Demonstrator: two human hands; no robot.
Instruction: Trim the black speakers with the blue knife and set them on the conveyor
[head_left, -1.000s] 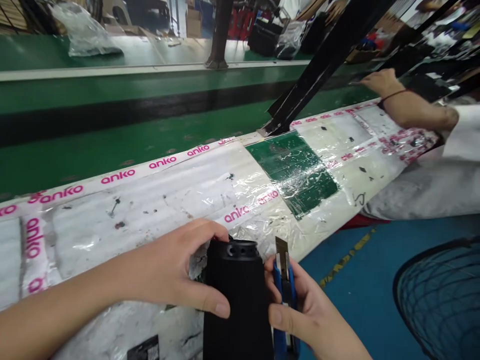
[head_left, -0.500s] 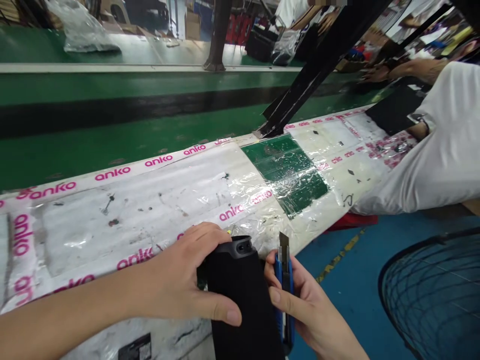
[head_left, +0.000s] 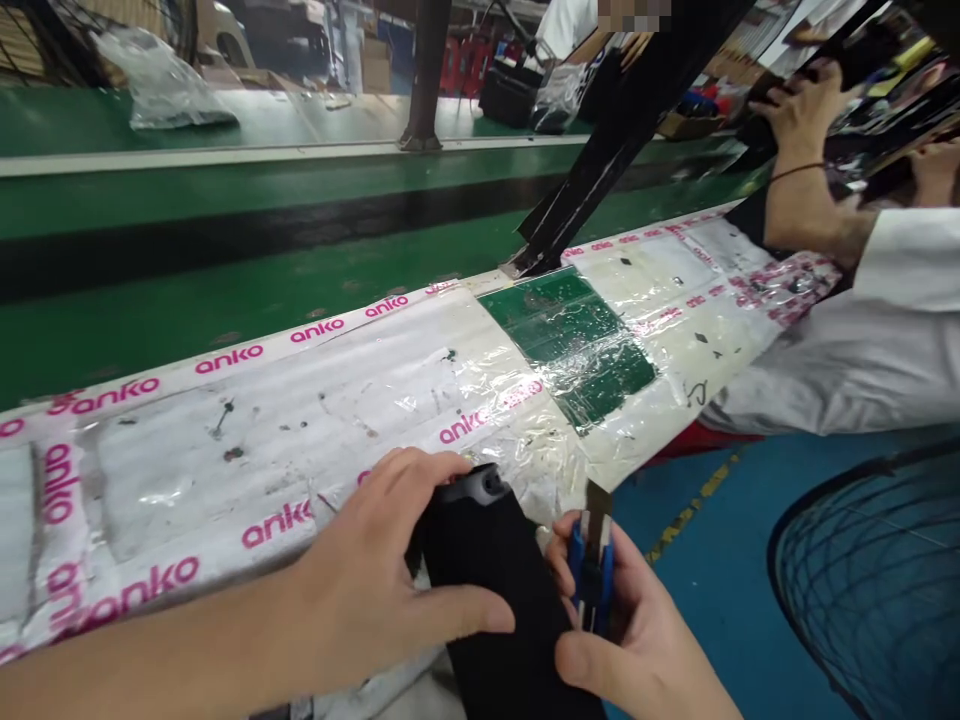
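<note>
My left hand (head_left: 405, 560) is wrapped round a long black fabric-covered case (head_left: 502, 600), its thumb lying across the upper face. A dark grey plastic end piece (head_left: 484, 485) with a small hole caps the case's far end. Close to the case's right side, my right hand (head_left: 637, 620) is closed round a blue utility knife (head_left: 591, 575). The knife's blade (head_left: 598, 505) is out and points up, away from me. My right thumb rests at the case's edge. The case's near end runs out of the picture.
The bench (head_left: 360, 400) is covered with taped plastic. A black slanted post (head_left: 600, 170) rises behind it. At the right, a co-worker's hand (head_left: 806, 115) is raised beside a white sleeve (head_left: 911, 260). A black mesh basket (head_left: 877, 570) stands over the blue floor (head_left: 697, 580).
The knife and my right hand have shifted slightly right, and the knife leans more. The case has tilted a little. The co-worker's arm has lifted from the bench.
</note>
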